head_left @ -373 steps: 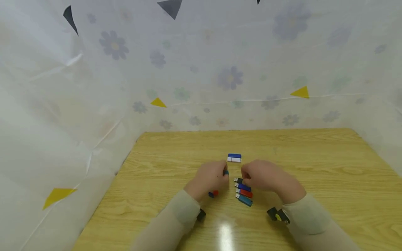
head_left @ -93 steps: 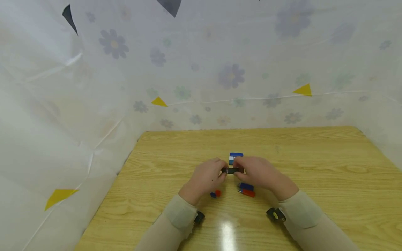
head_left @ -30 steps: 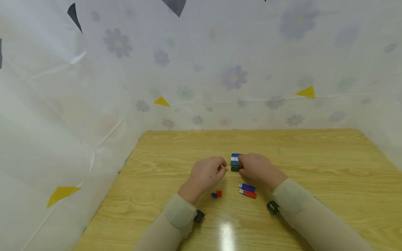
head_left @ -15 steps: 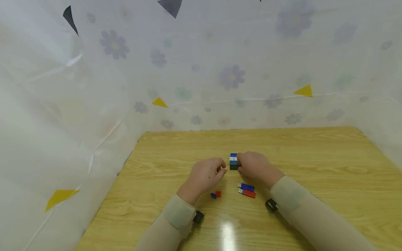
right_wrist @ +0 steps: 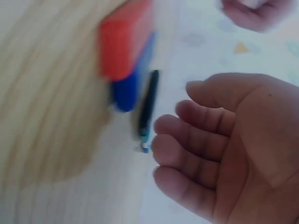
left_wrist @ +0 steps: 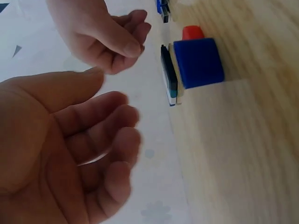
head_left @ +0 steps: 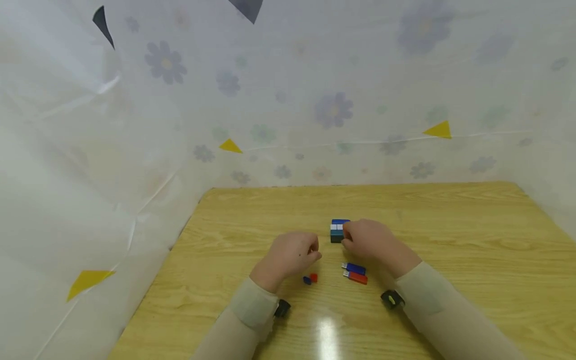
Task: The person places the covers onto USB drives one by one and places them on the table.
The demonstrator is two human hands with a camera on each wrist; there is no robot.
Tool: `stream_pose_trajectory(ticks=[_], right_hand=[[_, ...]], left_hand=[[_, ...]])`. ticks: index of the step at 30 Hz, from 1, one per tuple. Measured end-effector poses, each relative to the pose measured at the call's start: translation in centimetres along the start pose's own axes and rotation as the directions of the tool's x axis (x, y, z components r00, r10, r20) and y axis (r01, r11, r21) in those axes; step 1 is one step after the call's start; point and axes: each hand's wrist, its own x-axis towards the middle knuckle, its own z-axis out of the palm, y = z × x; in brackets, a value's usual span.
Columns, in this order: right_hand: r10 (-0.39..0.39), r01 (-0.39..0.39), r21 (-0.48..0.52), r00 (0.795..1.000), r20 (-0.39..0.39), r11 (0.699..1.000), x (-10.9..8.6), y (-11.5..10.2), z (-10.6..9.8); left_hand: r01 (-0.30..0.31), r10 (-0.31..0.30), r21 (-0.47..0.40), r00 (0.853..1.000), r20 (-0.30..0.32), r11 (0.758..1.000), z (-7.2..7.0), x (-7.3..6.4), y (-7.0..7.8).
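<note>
A row of capped USB sticks (head_left: 336,233) lies side by side at the table's middle: blue, white, teal and black. My right hand (head_left: 371,245) hovers just right of the row, fingers loosely bent and holding nothing, and covers part of it in the head view. To the left, my left hand (head_left: 288,257) is raised over the table, its fingers relaxed with nothing in them. Closer to me lie an uncapped blue USB stick (head_left: 356,269) and an uncapped red USB stick (head_left: 357,277), connectors pointing left. Left of them sit a blue cap (head_left: 307,280) and a red cap (head_left: 313,277).
The wooden table (head_left: 252,210) has a white flower-patterned sheet (head_left: 288,110) hanging behind it and along its left side. Wrist cameras are strapped under both sleeves.
Over the longer span, the teal and black sticks have joined the row, capped. Within the last second, the black stick closed up against the teal one; the right hand has eased off it.
</note>
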Motion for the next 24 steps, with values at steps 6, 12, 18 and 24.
stream_pose_trajectory(ticks=[6, 12, 18, 24], right_hand=[[-0.031, 0.029, 0.065, 0.999, 0.015, 0.997, -1.9, 0.0, -0.9], [-0.052, 0.045, 0.077, 0.995, 0.087, 0.996, -2.6, -0.2, -1.1], [-0.049, 0.038, 0.076, 0.989, 0.141, 0.996, -2.9, -0.5, -1.3], [-0.067, 0.058, 0.066, 0.985, 0.159, 0.996, -3.1, -0.6, -1.4]], left_hand=[[0.027, -0.022, -0.023, 0.986, 0.167, 0.999, -0.1, -0.6, -0.2], [0.048, -0.039, -0.032, 0.971, 0.238, 0.998, 0.4, -1.2, 0.1], [0.020, -0.020, 0.002, 0.971, 0.237, 1.000, 0.9, -1.3, 0.6], [-0.037, 0.024, 0.057, 0.977, 0.213, 0.998, 1.5, -0.9, 0.8]])
